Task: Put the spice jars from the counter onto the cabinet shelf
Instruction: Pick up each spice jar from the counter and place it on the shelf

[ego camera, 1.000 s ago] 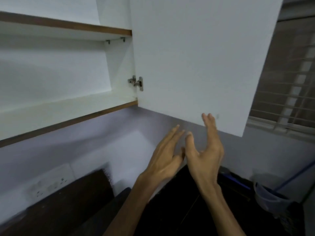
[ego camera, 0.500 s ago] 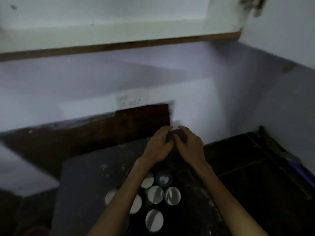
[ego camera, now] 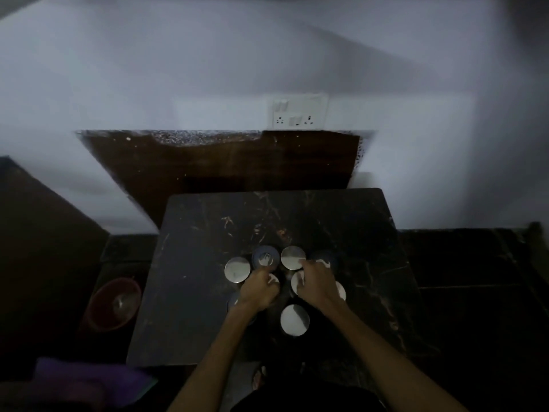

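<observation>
All spice jars (ego camera: 294, 319) remain clustered on the surface (ego camera: 208, 292), none shelved; left hand (ego camera: 258, 289) and right hand (ego camera: 317, 282) each curl over a jar, firm grasp unconfirmed.

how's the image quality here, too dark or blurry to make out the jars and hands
Head view: dim overall, the dark counter swallowing the jar bodies, so the spice jars read mainly as bright glaring lids; the edges are smeared and bowed by the wide lens; the left hand and right hand are soft, both curled down among the jars, but their grip is too murky to judge.
</observation>
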